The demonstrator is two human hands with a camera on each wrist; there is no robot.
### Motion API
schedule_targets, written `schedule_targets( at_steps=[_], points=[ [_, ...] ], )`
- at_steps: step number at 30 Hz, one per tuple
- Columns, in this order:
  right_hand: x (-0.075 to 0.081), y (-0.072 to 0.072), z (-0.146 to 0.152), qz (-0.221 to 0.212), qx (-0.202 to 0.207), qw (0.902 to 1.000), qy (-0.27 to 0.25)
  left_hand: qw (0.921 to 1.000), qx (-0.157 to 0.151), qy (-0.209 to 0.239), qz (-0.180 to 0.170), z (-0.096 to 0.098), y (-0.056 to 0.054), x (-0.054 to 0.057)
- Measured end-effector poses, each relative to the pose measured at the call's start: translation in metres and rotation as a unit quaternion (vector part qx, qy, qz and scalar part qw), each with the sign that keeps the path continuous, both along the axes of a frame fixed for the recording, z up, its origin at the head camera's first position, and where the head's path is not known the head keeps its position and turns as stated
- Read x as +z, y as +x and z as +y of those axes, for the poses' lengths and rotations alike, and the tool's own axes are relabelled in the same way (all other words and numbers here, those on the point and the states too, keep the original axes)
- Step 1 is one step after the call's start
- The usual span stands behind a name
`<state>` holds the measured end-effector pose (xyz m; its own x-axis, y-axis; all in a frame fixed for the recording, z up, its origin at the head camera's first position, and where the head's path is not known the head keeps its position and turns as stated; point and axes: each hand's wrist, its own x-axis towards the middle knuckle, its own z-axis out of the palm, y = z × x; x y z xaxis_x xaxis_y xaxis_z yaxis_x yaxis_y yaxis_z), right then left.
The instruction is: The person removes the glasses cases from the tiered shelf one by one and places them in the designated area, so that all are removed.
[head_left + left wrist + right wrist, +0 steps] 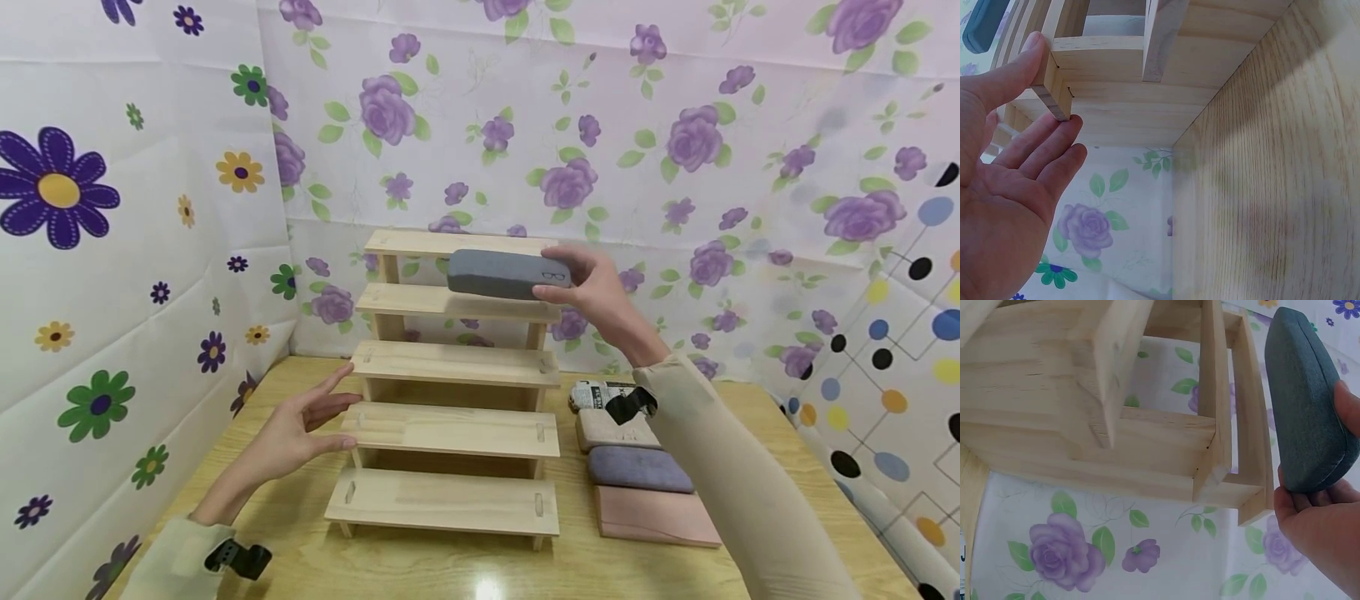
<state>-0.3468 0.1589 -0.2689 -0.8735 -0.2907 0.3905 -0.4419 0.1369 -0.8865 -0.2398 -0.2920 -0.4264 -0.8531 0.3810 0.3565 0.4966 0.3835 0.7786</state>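
Note:
A blue-grey glasses case [498, 275] with a small glasses mark is in my right hand [596, 292], gripped by its right end between thumb and fingers. It is held in front of the upper steps of a wooden tiered shelf [442, 500]. The right wrist view shows the case [1307, 406] tilted beside the shelf boards, with the right hand [1329, 519] around its lower end. My left hand [296, 429] touches the left side of the shelf with thumb and fingertips spread. In the left wrist view, the left hand [1016, 181] has fairly straight fingers at a board's end.
Right of the shelf, a pink case [656, 517], a purple-blue case [637, 468], a beige case [611, 429] and a newsprint-patterned item [592, 393] lie in a row on the wooden table [420, 575]. Floral cloth [465, 108] hangs behind.

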Motion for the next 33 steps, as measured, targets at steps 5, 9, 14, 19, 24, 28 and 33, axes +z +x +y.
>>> schedule_targets(
  at_steps=[5, 9, 14, 19, 24, 28, 33],
  points=[
    [-0.009, 0.012, 0.010, -0.006, 0.003, 1.0000, 0.000, 1.0000, -0.006, 0.006, -0.001, 0.001, 0.000, -0.001],
    [-0.016, 0.020, 0.018, 0.001, -0.003, 1.0000, 0.002, 1.0000, -0.005, 0.003, 0.002, 0.002, 0.000, -0.001],
    [-0.026, 0.031, 0.029, 0.001, -0.004, 1.0000, 0.007, 1.0000, 0.001, 0.000, 0.003, 0.001, 0.000, 0.000],
    [-0.038, 0.043, 0.040, -0.004, 0.005, 1.0000, 0.003, 1.0000, 0.003, -0.001, 0.002, 0.001, 0.000, 0.000],
    [-0.051, 0.052, 0.052, -0.002, 0.002, 0.9999, 0.010, 1.0000, 0.004, -0.005, 0.002, 0.001, 0.001, 0.001],
    [-0.060, 0.058, 0.062, -0.004, -0.006, 0.9999, 0.010, 1.0000, 0.002, -0.005, 0.001, 0.001, 0.001, 0.000],
    [-0.068, 0.064, 0.074, -0.004, -0.018, 0.9998, 0.007, 1.0000, -0.002, -0.001, 0.003, 0.001, 0.000, -0.001]
  ],
)
